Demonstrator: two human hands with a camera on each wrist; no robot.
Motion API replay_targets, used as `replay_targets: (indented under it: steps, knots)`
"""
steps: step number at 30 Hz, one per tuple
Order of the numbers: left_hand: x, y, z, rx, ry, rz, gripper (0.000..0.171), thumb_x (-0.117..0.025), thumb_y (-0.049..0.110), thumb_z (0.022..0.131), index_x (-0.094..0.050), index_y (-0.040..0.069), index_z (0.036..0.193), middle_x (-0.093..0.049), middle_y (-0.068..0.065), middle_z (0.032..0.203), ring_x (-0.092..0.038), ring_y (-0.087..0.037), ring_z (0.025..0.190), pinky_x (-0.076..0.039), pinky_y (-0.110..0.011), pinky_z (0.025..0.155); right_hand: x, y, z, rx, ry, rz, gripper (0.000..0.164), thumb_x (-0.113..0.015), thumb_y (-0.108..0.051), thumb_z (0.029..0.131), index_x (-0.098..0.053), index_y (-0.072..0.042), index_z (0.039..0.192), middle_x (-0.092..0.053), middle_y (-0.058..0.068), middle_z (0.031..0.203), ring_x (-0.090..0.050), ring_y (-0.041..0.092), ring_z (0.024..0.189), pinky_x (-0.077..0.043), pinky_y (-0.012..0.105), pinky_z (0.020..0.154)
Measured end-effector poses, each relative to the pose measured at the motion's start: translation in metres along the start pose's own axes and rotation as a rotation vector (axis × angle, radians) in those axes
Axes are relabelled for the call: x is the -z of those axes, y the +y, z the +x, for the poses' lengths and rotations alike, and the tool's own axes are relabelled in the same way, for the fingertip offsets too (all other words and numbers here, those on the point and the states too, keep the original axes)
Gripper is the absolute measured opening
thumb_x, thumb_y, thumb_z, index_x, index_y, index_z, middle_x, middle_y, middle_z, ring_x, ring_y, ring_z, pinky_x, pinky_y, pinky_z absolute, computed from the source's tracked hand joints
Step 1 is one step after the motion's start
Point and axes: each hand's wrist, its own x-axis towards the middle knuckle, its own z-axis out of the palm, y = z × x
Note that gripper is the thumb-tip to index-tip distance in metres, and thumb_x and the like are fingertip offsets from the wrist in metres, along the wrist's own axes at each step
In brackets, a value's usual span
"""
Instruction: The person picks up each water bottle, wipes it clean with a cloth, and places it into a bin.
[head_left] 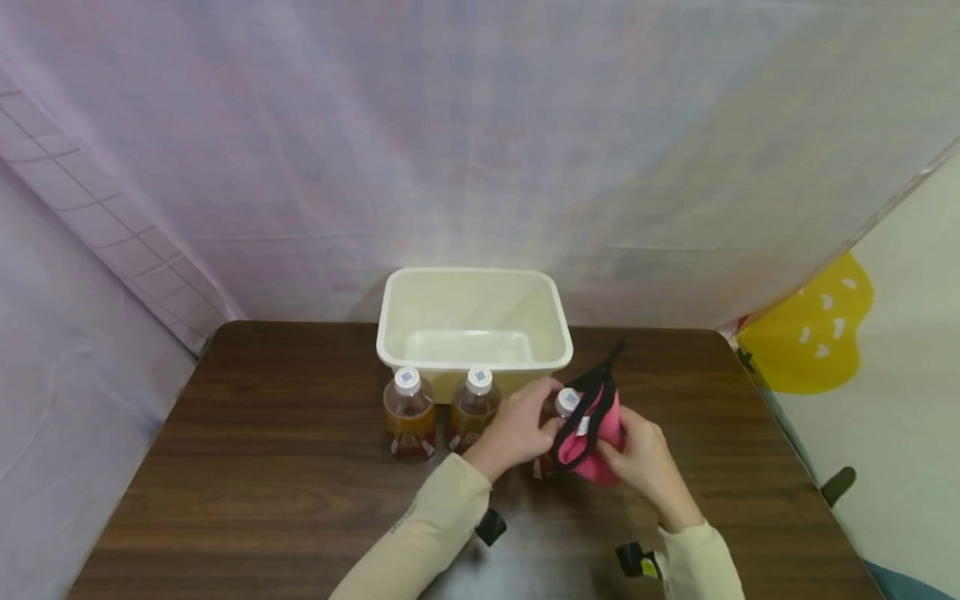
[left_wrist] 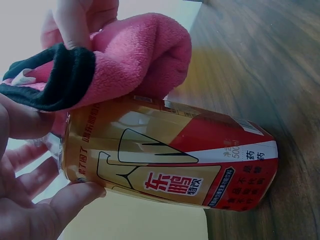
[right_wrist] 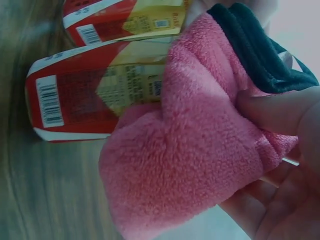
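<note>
In the head view, my left hand [head_left: 519, 423] grips the upper part of a drink bottle [head_left: 567, 402] with a white cap. The left wrist view shows that bottle's red and gold label [left_wrist: 175, 160], its base toward the wooden table. A pink plush cloth [head_left: 609, 433] with black edging and a small white tag covers part of its side. My right hand [head_left: 647, 457] pinches this cloth, thumb on the near face and fingers behind. One left finger lies at the black edging [left_wrist: 75, 75].
Two similar capped bottles, one at the left [head_left: 409, 421] and one nearer the hands [head_left: 472, 412], stand before a cream plastic bin [head_left: 382, 346]. The brown wooden table [head_left: 247, 467] extends around them. A pale curtain [head_left: 450, 150] hangs behind its far edge.
</note>
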Motion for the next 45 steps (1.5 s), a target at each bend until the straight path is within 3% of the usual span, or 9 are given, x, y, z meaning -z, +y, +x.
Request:
replay_targets:
  steps: [10, 24, 32, 38, 45]
  knots:
    - [0.001, -0.001, -0.001, 0.011, -0.002, 0.012, 0.034, -0.067, 0.014, 0.079, -0.054, 0.013, 0.11, -0.06, 0.001, 0.106, -0.056, -0.012, 0.094, -0.047, -0.025, 0.082, -0.024, 0.023, -0.009, -0.031, -0.022, -0.008, 0.02, -0.067, 0.008, 0.06, -0.053, 0.0, 0.072, -0.047, 0.0, 0.057, -0.043, 0.015, 0.055, -0.038, 0.029, 0.048]
    - [-0.002, -0.002, -0.001, 0.002, -0.013, 0.031, 0.036, -0.066, 0.017, 0.08, -0.053, 0.012, 0.113, -0.06, -0.001, 0.111, -0.056, -0.016, 0.103, -0.045, -0.028, 0.089, -0.061, 0.052, -0.027, -0.198, -0.112, -0.026, 0.014, -0.064, 0.002, 0.064, -0.051, -0.002, 0.07, -0.047, 0.002, 0.057, -0.046, 0.019, 0.055, -0.039, 0.032, 0.048]
    - [0.0, 0.0, -0.001, 0.015, -0.021, 0.031, 0.036, -0.066, 0.017, 0.08, -0.053, 0.012, 0.113, -0.059, -0.001, 0.111, -0.056, -0.017, 0.103, -0.045, -0.029, 0.089, -0.052, 0.046, -0.026, -0.099, -0.028, 0.028, 0.018, -0.067, 0.006, 0.06, -0.054, -0.003, 0.069, -0.048, -0.001, 0.057, -0.043, 0.013, 0.054, -0.038, 0.027, 0.047]
    - [0.002, 0.001, -0.002, 0.024, -0.018, 0.019, 0.035, -0.066, 0.015, 0.08, -0.053, 0.012, 0.112, -0.059, -0.001, 0.11, -0.056, -0.016, 0.101, -0.045, -0.029, 0.087, -0.03, 0.029, -0.017, 0.001, 0.06, 0.057, 0.02, -0.07, 0.006, 0.059, -0.057, -0.003, 0.071, -0.049, -0.002, 0.057, -0.042, 0.006, 0.053, -0.037, 0.023, 0.045]
    - [0.0, 0.0, -0.001, 0.008, -0.014, 0.018, 0.034, -0.066, 0.013, 0.079, -0.053, 0.012, 0.111, -0.059, -0.001, 0.109, -0.056, -0.014, 0.099, -0.046, -0.027, 0.086, -0.008, 0.011, -0.007, 0.037, 0.09, 0.089, 0.022, -0.07, 0.008, 0.059, -0.058, -0.002, 0.075, -0.049, -0.002, 0.058, -0.041, 0.003, 0.053, -0.037, 0.022, 0.045]
